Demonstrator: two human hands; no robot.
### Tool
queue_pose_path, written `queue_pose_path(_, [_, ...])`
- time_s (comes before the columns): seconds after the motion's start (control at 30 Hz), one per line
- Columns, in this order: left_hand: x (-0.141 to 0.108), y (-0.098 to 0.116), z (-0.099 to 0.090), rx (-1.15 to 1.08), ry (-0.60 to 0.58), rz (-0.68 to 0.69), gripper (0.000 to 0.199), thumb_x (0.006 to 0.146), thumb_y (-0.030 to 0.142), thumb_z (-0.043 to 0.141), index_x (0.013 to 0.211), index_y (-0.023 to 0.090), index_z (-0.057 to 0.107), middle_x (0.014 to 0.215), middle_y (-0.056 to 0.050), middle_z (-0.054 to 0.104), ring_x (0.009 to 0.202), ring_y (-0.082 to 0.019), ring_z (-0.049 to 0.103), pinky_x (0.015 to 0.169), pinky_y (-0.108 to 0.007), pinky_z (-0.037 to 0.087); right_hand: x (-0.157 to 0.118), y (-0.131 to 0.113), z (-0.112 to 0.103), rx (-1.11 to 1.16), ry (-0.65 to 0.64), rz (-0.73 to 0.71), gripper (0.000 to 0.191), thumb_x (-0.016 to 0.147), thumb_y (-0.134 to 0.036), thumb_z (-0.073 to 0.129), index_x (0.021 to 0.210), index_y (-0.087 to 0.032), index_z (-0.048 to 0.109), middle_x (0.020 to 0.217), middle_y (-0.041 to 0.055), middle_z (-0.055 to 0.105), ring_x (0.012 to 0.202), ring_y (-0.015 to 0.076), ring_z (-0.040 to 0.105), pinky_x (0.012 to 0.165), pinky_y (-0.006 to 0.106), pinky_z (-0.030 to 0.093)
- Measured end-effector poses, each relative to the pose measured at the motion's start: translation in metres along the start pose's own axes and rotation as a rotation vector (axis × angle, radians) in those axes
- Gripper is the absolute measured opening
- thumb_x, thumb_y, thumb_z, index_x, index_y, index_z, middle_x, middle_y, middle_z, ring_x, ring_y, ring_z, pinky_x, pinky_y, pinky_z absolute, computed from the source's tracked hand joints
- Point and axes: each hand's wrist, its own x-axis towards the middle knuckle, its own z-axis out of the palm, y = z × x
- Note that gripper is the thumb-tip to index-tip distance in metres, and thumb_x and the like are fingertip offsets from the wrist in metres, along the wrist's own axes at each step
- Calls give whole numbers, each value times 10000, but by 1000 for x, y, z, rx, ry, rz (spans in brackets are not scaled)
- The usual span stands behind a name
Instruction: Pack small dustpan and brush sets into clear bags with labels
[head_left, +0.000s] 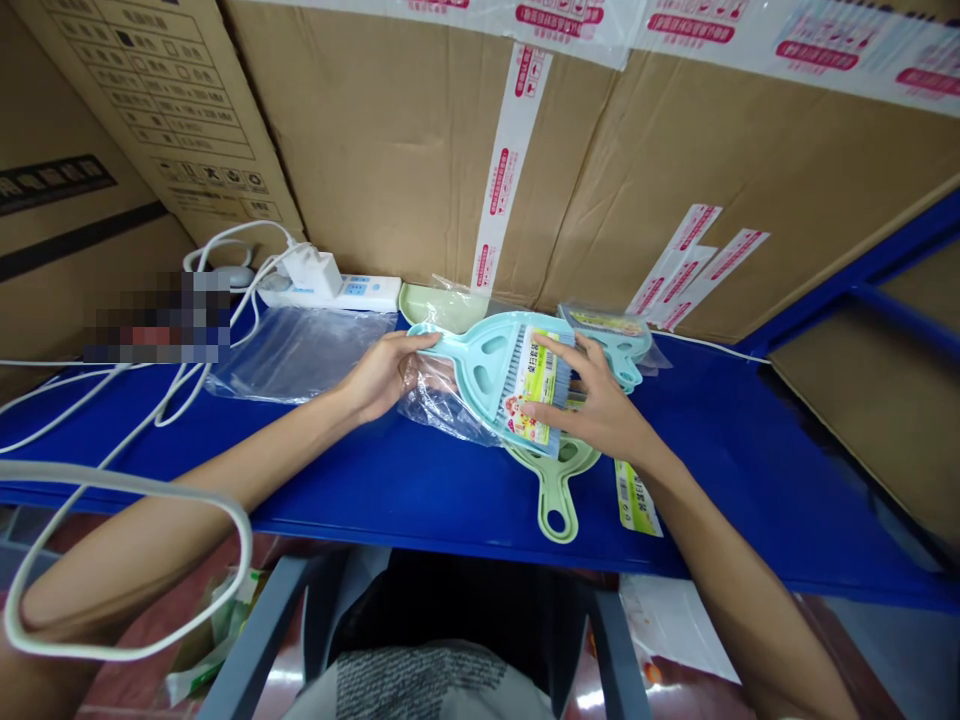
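My left hand (385, 377) grips the handle of a light blue dustpan (480, 347), held above the blue table. Across the pan lies a small blue brush (515, 372) with a yellow printed card (541, 385) on it. My right hand (598, 395) clasps the card and brush from the right, thumb and fingers over the card. A crumpled clear bag (450, 410) is below the pan, near my left hand. Partly hidden beneath, a green dustpan (556, 490) points its handle toward me. Another yellow card (637, 498) sits by my right forearm.
Behind stand a pale green pan (442, 308) and a bagged blue set (619, 340). A flat clear bag (300, 350), a white power strip (367, 292) and looping white cables (161, 400) are at left. Large cardboard (390, 150) closes off the back.
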Motion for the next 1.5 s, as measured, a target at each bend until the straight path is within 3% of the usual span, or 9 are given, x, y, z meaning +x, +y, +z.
queue_pose_path(0.17, [0, -2, 0, 3, -8, 1, 206, 906, 226, 707, 882, 47, 807, 799, -174, 813, 722, -297, 797, 644, -371, 676, 0, -1, 1, 2, 11, 36, 1043, 751, -705, 895, 1664, -423, 477, 1746, 101, 244, 1679, 476, 154, 1322, 688, 291])
queue_pose_path(0.27, [1, -2, -1, -12, -8, -21, 214, 926, 219, 688, 878, 44, 803, 803, -183, 810, 730, -296, 799, 658, -368, 678, 2, 1, 3, 218, 59, 23, 994, 795, -666, 878, 1667, -460, 448, 1746, 79, 309, 1636, 456, 301, 1247, 674, 428])
queue_pose_path(0.43, [4, -2, -3, -123, 62, -82, 215, 975, 170, 625, 959, 30, 787, 843, -191, 808, 726, -259, 795, 722, -376, 704, 7, -5, 3, 796, 213, 145, 1014, 897, -524, 787, 1731, -494, 212, 1531, 48, 642, 1361, 357, 659, 1050, 557, 616])
queue_pose_path(0.63, [1, -6, 4, -141, -19, -73, 204, 1021, 151, 613, 989, 42, 782, 926, -193, 831, 831, -258, 822, 839, -374, 714, 7, -21, 12, 1132, -14, 330, 684, 935, -635, 633, 1535, -309, 598, 1290, 89, 798, 1259, 400, 723, 1028, 608, 607])
queue_pose_path(0.8, [-1, -10, 4, -74, -91, -111, 240, 1062, 243, 624, 1010, 49, 754, 969, -237, 830, 912, -318, 842, 892, -446, 709, 9, -12, 15, 1127, 63, 387, 554, 907, -564, 666, 1387, -288, 690, 1217, 85, 824, 1210, 387, 758, 1013, 596, 622])
queue_pose_path(0.93, [2, -10, -4, -72, -158, -182, 305, 1082, 401, 629, 993, 115, 683, 980, -246, 827, 950, -352, 846, 905, -491, 699, 14, -2, 9, 1042, 129, 327, 478, 830, -500, 757, 1245, -265, 722, 1126, 77, 841, 1101, 369, 801, 900, 545, 669])
queue_pose_path(1.1, [7, -8, -11, -65, -165, -182, 260, 1068, 388, 636, 979, 143, 638, 1020, -244, 829, 924, -344, 849, 854, -452, 707, 15, 4, 2, 1020, 206, 308, 401, 750, -393, 850, 1106, -248, 738, 1019, 53, 844, 1009, 334, 818, 783, 462, 680])
queue_pose_path(1.37, [6, 3, -9, -68, -102, -165, 243, 1093, 372, 565, 988, 158, 613, 1127, -227, 816, 871, -337, 853, 770, -433, 719, 14, 6, -2, 990, 373, 337, 316, 757, -339, 832, 1040, -258, 718, 831, 46, 818, 858, 327, 817, 654, 434, 662])
queue_pose_path(1.5, [8, 4, -12, -88, -107, -169, 256, 1109, 380, 534, 1007, 155, 603, 1119, -225, 812, 822, -319, 851, 797, -449, 720, 14, 4, -4, 926, 412, 302, 555, 805, -346, 789, 1331, -299, 618, 993, 52, 836, 878, 311, 820, 683, 452, 667])
